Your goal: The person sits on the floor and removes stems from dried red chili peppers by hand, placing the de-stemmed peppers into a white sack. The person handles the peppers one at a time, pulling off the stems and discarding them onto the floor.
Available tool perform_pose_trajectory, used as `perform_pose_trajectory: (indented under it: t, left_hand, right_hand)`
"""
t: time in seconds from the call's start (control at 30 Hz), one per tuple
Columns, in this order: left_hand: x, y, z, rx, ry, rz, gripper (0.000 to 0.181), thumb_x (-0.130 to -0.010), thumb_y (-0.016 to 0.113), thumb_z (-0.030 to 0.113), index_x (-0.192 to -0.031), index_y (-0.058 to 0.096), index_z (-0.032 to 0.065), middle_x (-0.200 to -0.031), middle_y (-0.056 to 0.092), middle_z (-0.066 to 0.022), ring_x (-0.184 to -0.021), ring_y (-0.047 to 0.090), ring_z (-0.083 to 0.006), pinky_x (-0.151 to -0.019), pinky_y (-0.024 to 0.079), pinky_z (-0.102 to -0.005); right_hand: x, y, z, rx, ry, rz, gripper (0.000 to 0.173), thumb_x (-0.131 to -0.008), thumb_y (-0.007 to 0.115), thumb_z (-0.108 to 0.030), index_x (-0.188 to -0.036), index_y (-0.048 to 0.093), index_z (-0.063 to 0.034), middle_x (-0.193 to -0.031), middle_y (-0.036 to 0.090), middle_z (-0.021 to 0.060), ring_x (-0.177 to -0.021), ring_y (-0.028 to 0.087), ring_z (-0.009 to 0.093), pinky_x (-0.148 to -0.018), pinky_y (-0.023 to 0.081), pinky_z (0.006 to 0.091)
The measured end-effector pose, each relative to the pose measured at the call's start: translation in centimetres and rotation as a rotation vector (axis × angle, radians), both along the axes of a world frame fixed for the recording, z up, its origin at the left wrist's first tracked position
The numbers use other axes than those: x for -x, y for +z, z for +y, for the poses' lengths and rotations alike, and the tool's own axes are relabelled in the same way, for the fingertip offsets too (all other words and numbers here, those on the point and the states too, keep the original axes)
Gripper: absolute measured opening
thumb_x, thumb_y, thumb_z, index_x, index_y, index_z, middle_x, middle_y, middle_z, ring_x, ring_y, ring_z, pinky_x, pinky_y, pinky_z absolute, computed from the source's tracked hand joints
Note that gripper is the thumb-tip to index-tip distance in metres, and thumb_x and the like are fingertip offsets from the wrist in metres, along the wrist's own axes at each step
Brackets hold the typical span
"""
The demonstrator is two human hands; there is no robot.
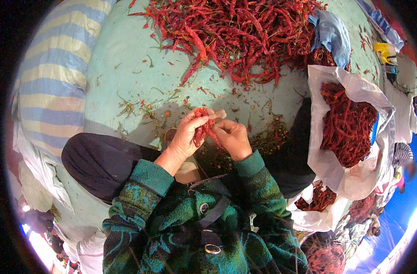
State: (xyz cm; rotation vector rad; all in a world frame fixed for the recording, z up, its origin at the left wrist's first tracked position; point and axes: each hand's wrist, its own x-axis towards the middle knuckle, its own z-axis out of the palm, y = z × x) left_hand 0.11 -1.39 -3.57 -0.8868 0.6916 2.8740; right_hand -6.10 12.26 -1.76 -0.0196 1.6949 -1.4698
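Observation:
Several dried red chili peppers point(202, 127) are bunched in my left hand point(187, 134), its thumb pressed over them. Close against them on the right, my right hand point(234, 137) has its thumb and forefinger pinched together at the stem end of a chili; the fingertips partly hide what they grip. Both hands are over my lap, almost touching. A large heap of dried red chilies point(236, 34) lies on the pale green ground sheet point(116, 75) in front of me. Loose stems and seeds point(128, 109) are scattered between the heap and my legs, with more stems point(273, 132) near my right leg.
An open white sack point(318, 137) filled with red chilies stands at my right, with another white bag point(311, 221) of chilies behind it. A blue cloth point(331, 34) lies by the heap's right edge. A blue-and-cream striped sack point(54, 78) lines the left side. Another person point(403, 159) is far right.

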Motion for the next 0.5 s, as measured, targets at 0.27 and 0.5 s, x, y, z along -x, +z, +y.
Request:
perform_pose_trajectory:
  t: [0.27,0.5]
  left_hand:
    - [-0.3,0.4,0.8,0.341,-0.252,-0.125,0.015,-0.085,0.059,0.015,-0.097,0.058,0.0057,-0.086,0.058,0.0012,-0.076,0.054,-0.0086,-0.071,0.045,-0.0233]
    - [-0.3,0.4,0.9,0.621,-0.329,-0.055,0.010,-0.085,0.058,0.015,-0.086,0.056,0.0051,-0.082,0.057,-0.0005,-0.070,0.054,-0.0088,-0.065,0.047,-0.0266]
  right_hand:
    - [-0.2,0.0,0.9,-0.198,0.037,0.456,0.009,-0.074,0.061,-0.010,-0.075,0.061,-0.0008,-0.066,0.059,0.0165,-0.056,0.058,0.025,-0.056,0.045,0.0333]
    - [-0.2,1.1,0.8,-0.197,0.010,0.673,0.008,-0.074,0.061,-0.008,-0.073,0.060,-0.0002,-0.069,0.060,0.0144,-0.064,0.058,0.025,-0.058,0.045,0.0327]
